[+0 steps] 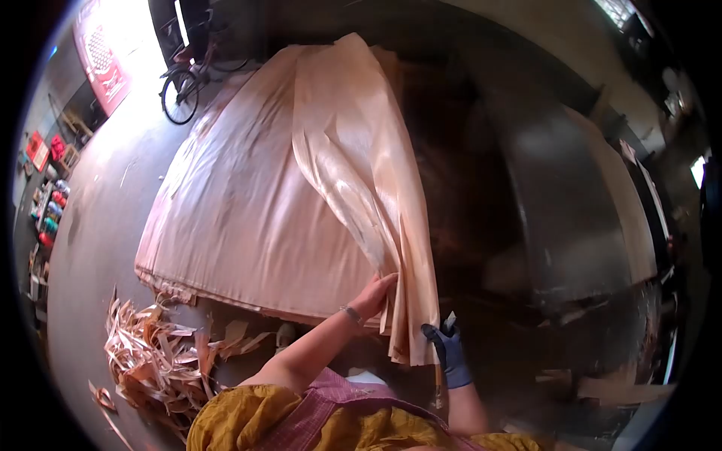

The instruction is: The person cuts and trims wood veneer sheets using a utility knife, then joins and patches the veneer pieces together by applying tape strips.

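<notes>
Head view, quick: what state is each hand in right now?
Left hand: closed on the gathered thin sheet.
Right hand: gloved, at the thin sheet's lower edge; whether open or closed cannot be told.

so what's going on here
Someone in a mustard top is handling a thin, pale sheet that lies bunched in long folds on a broad stack of similar sheets. The bare left hand grips the folds near the stack's front edge. The gloved right hand is at the sheet's near end, which hangs past that edge; its exact grip is unclear. A heap of scraps lies on the floor to the left.
</notes>
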A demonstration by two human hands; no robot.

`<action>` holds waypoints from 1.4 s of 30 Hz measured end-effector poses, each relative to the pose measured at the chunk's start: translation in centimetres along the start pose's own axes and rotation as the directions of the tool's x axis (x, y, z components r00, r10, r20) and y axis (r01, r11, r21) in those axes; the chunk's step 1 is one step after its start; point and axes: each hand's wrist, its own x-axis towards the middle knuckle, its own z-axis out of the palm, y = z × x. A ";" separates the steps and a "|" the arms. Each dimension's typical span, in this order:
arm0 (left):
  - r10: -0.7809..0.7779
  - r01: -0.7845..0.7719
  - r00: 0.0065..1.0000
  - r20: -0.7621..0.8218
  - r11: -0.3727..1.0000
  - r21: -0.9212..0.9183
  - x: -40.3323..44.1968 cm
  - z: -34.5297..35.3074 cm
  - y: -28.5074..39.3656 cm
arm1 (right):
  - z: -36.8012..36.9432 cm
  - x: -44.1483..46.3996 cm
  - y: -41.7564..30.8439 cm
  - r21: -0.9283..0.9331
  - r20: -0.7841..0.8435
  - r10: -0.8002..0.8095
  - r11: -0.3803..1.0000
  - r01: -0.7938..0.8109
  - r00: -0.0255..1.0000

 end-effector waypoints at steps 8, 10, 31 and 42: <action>-0.064 0.027 0.972 0.228 0.987 0.161 3.3 25.3 -5.1 | -18.4 -1.6 -4.6 0.142 -0.110 -0.084 0.985 0.100 0.990; -0.041 -0.016 0.958 0.284 0.981 0.194 5.2 28.6 -6.3 | -21.2 -1.1 -6.5 0.092 -0.174 -0.084 0.991 0.101 0.981; -0.040 -0.015 0.989 0.142 0.929 0.371 30.1 60.1 -20.9 | -63.0 15.9 -13.2 -0.087 -0.245 -0.234 0.972 0.219 0.941; 0.113 -0.080 0.991 -0.075 0.934 0.348 40.2 56.7 -27.9 | -86.3 29.9 -8.3 0.154 -0.058 -0.148 0.976 0.155 0.987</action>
